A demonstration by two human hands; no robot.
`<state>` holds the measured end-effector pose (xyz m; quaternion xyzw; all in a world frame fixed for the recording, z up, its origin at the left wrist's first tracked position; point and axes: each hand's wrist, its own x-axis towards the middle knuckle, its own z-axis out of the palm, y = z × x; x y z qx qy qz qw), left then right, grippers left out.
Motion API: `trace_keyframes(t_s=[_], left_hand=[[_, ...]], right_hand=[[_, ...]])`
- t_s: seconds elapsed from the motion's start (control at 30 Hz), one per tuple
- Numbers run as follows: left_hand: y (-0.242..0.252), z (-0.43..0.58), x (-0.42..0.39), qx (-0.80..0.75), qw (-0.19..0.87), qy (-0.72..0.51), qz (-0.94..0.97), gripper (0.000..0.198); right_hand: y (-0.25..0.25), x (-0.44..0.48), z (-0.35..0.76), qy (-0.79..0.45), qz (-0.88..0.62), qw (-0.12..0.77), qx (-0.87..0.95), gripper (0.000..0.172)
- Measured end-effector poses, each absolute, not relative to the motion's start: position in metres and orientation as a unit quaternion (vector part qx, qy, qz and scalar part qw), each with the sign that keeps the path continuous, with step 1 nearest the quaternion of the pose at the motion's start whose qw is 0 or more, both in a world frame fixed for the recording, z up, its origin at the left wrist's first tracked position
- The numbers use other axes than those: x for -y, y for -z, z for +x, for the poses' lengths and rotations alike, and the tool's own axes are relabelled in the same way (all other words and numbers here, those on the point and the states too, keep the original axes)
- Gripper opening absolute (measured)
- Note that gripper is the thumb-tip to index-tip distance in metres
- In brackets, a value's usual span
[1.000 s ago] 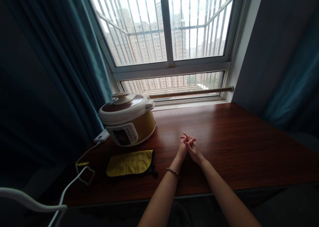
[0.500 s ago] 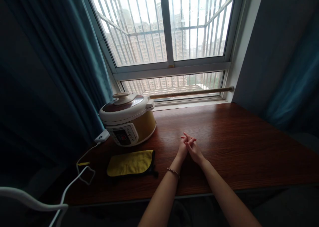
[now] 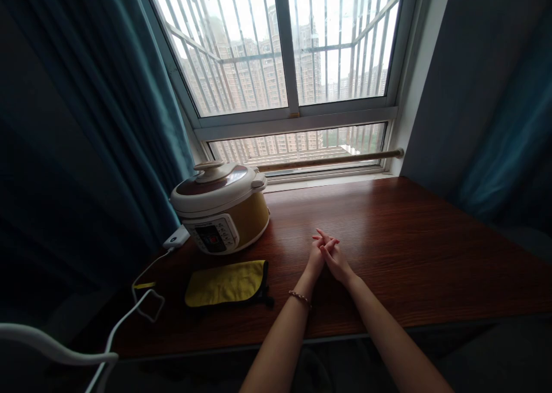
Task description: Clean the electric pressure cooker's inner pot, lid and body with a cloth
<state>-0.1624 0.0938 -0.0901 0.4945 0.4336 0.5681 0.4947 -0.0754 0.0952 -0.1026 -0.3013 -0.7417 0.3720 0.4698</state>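
Note:
My left hand [image 3: 317, 254] and my right hand [image 3: 338, 262] are clasped together over the brown wooden table [image 3: 422, 249], their fingers interlaced. Both are closed on each other, and no object shows between them. A beaded bracelet [image 3: 299, 297] circles my left wrist. To the left of my hands lies a folded yellow cloth [image 3: 226, 283] with dark edging. Behind the cloth stands a white and gold electric pressure cooker [image 3: 250, 217], its lid on and its panel lit with red digits.
A white power strip [image 3: 176, 237] sits left of the cooker, and a white cable [image 3: 125, 318] runs from it off the table's left front. A barred window [image 3: 293, 117] is at the back. Blue curtains [image 3: 142, 94] hang on the left, with another on the right.
The view has shifted very slightly. My clasped hands, the cloth and the cooker stay where they were.

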Motion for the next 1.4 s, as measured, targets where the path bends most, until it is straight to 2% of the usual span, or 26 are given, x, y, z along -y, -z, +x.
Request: trace_keyframes(t_s=[1.4], left_hand=[[0.0897,-0.1621,-0.0941,-0.434,0.492,-0.570,0.495,0.030]], right_hand=[[0.1022,-0.0945,-0.0761,-0.385,-0.293,0.475,0.735,0.059]])
